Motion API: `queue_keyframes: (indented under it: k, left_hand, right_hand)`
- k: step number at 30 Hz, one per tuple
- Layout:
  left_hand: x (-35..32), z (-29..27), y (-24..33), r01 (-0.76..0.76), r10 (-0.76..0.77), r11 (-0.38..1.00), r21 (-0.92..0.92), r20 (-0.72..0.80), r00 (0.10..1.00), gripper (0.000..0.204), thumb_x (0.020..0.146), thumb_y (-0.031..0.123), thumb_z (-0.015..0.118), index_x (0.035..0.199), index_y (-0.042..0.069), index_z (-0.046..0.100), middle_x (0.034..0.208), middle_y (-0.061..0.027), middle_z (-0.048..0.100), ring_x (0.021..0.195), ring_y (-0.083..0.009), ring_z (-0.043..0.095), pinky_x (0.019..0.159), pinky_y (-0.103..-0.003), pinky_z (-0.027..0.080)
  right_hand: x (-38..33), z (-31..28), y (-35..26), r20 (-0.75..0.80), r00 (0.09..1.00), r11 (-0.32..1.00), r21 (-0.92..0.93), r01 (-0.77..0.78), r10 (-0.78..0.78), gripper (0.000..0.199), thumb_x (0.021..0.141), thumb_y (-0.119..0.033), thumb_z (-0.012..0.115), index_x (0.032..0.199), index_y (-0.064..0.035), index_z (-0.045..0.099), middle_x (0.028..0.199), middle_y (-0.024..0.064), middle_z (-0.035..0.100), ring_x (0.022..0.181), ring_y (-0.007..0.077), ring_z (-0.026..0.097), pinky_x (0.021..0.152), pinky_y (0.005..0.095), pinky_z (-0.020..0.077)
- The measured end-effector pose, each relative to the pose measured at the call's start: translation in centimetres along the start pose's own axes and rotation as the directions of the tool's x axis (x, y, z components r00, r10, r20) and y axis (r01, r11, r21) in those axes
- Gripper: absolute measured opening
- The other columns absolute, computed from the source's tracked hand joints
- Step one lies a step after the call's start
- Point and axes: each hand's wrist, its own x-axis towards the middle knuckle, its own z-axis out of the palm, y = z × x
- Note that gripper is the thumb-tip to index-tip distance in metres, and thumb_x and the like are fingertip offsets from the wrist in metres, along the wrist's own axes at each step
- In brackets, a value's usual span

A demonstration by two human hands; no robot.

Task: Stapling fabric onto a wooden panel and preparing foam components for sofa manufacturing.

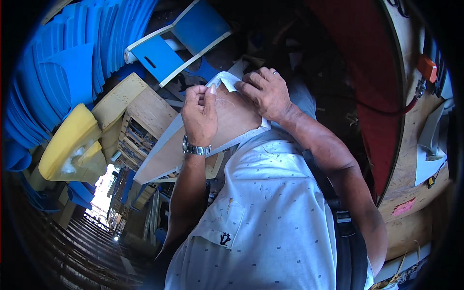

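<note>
On my lap lies a tapered panel with a bare tan face (232,118), its point towards the lower left. Whitish sheet covering (223,77) is folded over its edges as a border. My left hand (199,113), with a metal watch at the wrist, is closed, thumb and fingers pinching the covering at the panel's far end. Just to the right, the fingers of my right hand (265,93) are bent and closed on the same covering near the corner. A flap of it stands up between the hands. The fingertips of my right hand are partly hidden.
Stacked blue curved panels (72,63) fill the far left. Below them are yellow foam-like pieces (72,145) and a wooden frame (150,113). A blue panelled frame (179,41) lies ahead. On the right, a wooden bench (403,193) bears an orange-ended hose fitting (427,67).
</note>
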Motion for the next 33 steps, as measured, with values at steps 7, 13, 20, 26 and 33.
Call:
queue_keyframes:
  k: [7, 13, 20, 26, 33]
  left_hand:
    - [2.3, 2.1, 2.6, 0.135, -0.129, 0.989, -0.062, 0.104, 0.986, 0.031, 0.094, 0.029, 0.074, 0.096, 0.002, 0.058, 0.082, -0.0075, 0.068, 0.069, -0.0151, 0.064, 0.061, -0.031, 0.052]
    - [2.2, -0.8, 8.8, -0.596, 0.336, 0.333, 0.731, 0.499, 0.799, 0.015, 0.085, 0.015, 0.066, 0.098, 0.01, 0.06, 0.095, -0.0077, 0.061, 0.093, -0.0286, 0.058, 0.078, -0.042, 0.045]
    - [3.3, -3.0, 8.9, -0.607, 0.325, 0.27, 0.748, 0.522, 0.788, 0.014, 0.084, 0.012, 0.062, 0.098, 0.009, 0.06, 0.096, -0.0089, 0.058, 0.093, -0.0254, 0.055, 0.075, -0.039, 0.042]
    - [3.4, -1.7, 7.9, -0.501, 0.334, 0.456, 0.736, 0.381, 0.862, 0.018, 0.088, 0.02, 0.069, 0.098, 0.008, 0.061, 0.094, -0.0078, 0.064, 0.091, -0.0278, 0.06, 0.076, -0.043, 0.047]
    - [2.8, 2.6, 4.0, 0.198, -0.217, 0.96, 0.196, 0.081, 0.973, 0.038, 0.093, 0.027, 0.077, 0.091, 0.001, 0.05, 0.074, -0.0068, 0.064, 0.061, -0.0077, 0.06, 0.05, -0.023, 0.047]
  right_hand:
    - [1.2, 1.2, -0.6, -0.065, 0.998, 0.996, 0.085, 0.013, -0.007, 0.026, 0.076, -0.017, 0.072, 0.102, -0.0098, 0.071, 0.099, 0.0057, 0.064, 0.092, 0.0221, 0.058, 0.074, 0.0369, 0.0476]
    - [2.0, 1.5, -1.7, -0.06, 0.998, 0.989, 0.149, 0.006, 0.003, 0.025, 0.072, -0.014, 0.072, 0.097, -0.01, 0.07, 0.1, 0.0062, 0.063, 0.09, 0.0254, 0.058, 0.075, 0.0387, 0.0494]
    - [3.6, 0.8, -2.7, -0.034, 0.999, 0.986, 0.16, 0.033, -0.028, 0.028, 0.075, -0.009, 0.075, 0.103, -0.0096, 0.072, 0.099, 0.0064, 0.063, 0.089, 0.0237, 0.058, 0.075, 0.0367, 0.0499]
    - [3.5, 0.3, -1.8, -0.047, 0.999, 0.983, 0.185, -0.003, 0.012, 0.031, 0.071, -0.009, 0.075, 0.101, -0.0086, 0.072, 0.098, 0.0074, 0.063, 0.088, 0.0248, 0.059, 0.075, 0.0376, 0.0509]
    - [1.9, 0.6, 1.5, -0.065, 0.997, 0.922, 0.386, -0.002, 0.029, 0.031, 0.072, -0.01, 0.073, 0.102, -0.0063, 0.07, 0.097, 0.009, 0.062, 0.088, 0.0261, 0.061, 0.075, 0.0369, 0.052]
